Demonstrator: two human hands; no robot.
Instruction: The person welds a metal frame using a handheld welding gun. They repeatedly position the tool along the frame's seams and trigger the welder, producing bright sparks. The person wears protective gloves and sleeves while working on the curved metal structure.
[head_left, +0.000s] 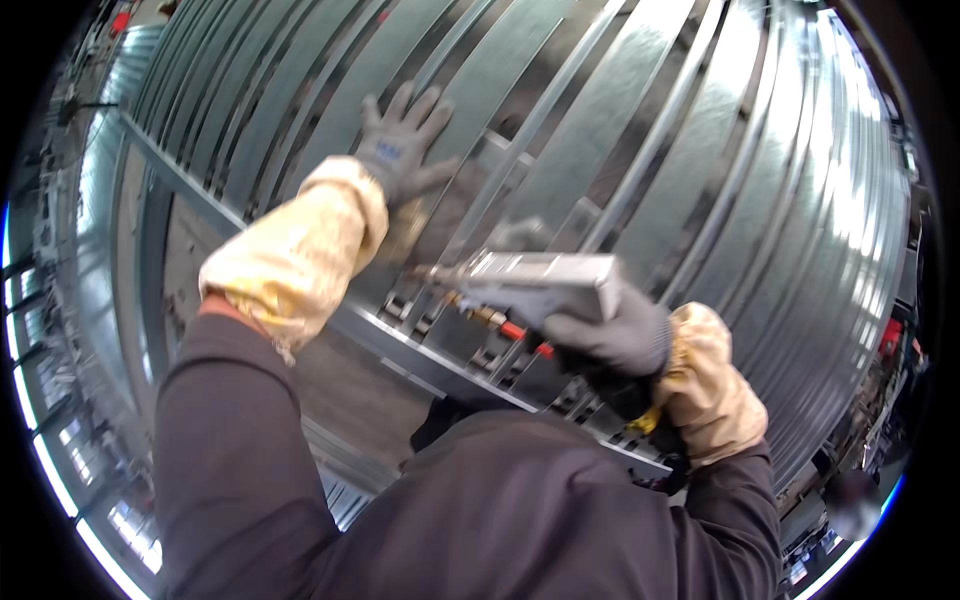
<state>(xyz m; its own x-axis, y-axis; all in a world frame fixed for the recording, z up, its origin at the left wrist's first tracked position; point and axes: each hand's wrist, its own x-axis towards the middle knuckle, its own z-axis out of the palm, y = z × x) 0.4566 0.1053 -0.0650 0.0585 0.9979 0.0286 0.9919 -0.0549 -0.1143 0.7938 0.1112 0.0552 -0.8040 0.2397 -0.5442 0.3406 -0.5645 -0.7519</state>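
My left hand (405,145), in a grey work glove with a tan cuff (310,240), lies flat on the metal slats, its fingers spread. A gun-shaped tool (545,275) is in my right hand (620,335), also gloved in grey with a tan cuff (712,385). The tool has a boxy silver body and a narrow nozzle (432,273) pointing left. That nozzle hovers near the slats' near ends, below my left hand; blur hides whether it touches. Long grey metal slats (480,100) run side by side away from me.
A metal frame rail (440,370) runs along the slats' near ends, with small clamp-like blocks (490,358) and red-tipped parts (513,331) beside it. Left of the slats stands another metal frame (185,180). Cluttered equipment lines the far left and right edges.
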